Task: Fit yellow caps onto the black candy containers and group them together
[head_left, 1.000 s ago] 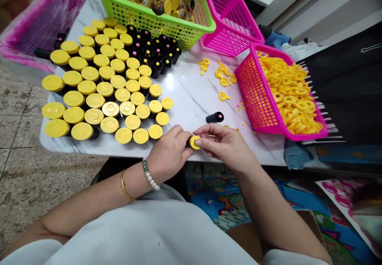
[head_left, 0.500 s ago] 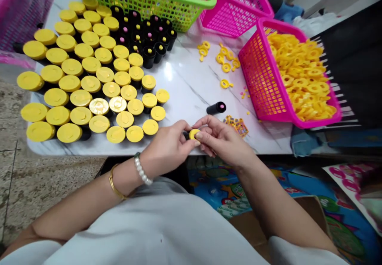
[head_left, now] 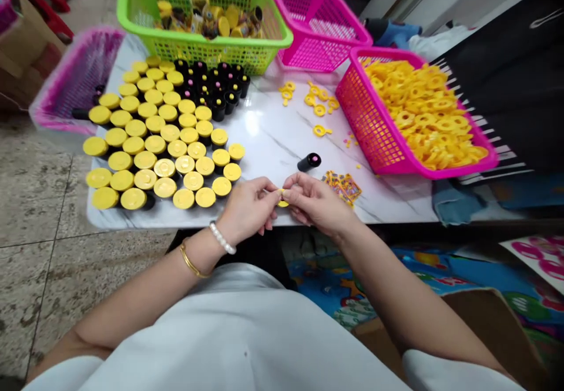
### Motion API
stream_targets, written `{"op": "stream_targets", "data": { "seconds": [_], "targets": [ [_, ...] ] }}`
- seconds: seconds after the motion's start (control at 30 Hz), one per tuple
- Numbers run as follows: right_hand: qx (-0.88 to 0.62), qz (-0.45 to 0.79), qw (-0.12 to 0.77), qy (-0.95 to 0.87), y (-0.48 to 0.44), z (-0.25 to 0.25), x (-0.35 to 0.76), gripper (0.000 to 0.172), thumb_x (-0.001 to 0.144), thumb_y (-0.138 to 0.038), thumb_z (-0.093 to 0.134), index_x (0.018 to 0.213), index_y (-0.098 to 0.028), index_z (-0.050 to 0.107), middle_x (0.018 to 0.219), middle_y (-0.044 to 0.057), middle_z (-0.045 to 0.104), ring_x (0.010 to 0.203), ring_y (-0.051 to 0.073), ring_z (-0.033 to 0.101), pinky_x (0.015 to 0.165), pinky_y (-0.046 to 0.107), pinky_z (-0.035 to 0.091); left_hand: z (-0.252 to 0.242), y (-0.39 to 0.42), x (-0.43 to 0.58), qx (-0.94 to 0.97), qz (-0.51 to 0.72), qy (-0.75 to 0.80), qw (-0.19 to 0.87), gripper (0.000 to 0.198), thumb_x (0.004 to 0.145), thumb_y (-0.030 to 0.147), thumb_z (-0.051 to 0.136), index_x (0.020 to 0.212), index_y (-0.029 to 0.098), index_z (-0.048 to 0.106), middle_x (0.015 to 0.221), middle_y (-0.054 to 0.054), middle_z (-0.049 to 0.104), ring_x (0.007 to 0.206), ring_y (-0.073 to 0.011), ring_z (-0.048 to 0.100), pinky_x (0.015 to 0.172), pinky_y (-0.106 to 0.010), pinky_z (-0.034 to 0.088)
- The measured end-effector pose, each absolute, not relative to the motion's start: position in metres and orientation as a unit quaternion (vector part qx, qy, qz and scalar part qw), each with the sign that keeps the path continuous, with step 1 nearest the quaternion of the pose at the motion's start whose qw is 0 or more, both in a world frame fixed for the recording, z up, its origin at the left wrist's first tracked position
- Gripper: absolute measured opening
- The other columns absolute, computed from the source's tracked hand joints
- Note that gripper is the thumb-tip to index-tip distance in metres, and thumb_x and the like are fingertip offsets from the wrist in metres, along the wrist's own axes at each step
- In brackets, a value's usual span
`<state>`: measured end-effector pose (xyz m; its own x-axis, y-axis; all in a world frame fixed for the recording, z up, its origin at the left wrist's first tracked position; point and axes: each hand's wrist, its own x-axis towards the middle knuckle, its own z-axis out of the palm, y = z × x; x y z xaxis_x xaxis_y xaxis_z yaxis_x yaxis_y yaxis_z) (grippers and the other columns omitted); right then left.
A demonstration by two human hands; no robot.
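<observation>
My left hand (head_left: 249, 206) and my right hand (head_left: 319, 204) meet at the table's front edge, both closed in a pinch. Between their fingertips shows a small yellow cap (head_left: 282, 203), mostly covered by the fingers; whatever black part it sits on is hidden. Just beyond my right hand, a black tube (head_left: 305, 163) with a pink tip lies on its side. Close to that hand's knuckles is a little heap of small printed pieces (head_left: 346, 186). Left of my left hand stand many black tubes with round yellow caps (head_left: 183, 199).
Uncapped black tubes (head_left: 218, 108) with pink or yellow tips stand at the back. Behind them is a green basket (head_left: 211, 47) of capped pieces. A pink basket (head_left: 374, 127) holds yellow ring pieces (head_left: 427, 109); another pink basket (head_left: 308, 27) stands behind. Loose yellow rings (head_left: 320, 131) lie on the table.
The view has shifted, showing more of the back and left. The fingertips have drawn closer around the yellow cap, and the black part seen earlier beside it is now covered.
</observation>
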<state>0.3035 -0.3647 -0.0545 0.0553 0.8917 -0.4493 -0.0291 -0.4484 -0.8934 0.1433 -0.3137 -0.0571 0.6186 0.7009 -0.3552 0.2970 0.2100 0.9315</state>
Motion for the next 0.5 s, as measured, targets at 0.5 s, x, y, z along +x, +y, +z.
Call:
{"op": "stream_targets", "data": {
  "seconds": [0.5],
  "targets": [
    [-0.585,0.624,0.435,-0.282,-0.381,-0.051,0.321,0.042,0.068,-0.047,0.079,0.091,-0.018,0.059,0.055,-0.006,0.058,0.037,0.007,0.048,0.033,0.018,0.035,-0.068,-0.322,0.142,0.788,0.213,0.371,0.442,0.022,0.084,0.024,0.068,0.105,0.018,0.070,0.065,0.002,0.067,0.057,-0.0114,0.059,0.057,-0.020,0.040]
  ]
}}
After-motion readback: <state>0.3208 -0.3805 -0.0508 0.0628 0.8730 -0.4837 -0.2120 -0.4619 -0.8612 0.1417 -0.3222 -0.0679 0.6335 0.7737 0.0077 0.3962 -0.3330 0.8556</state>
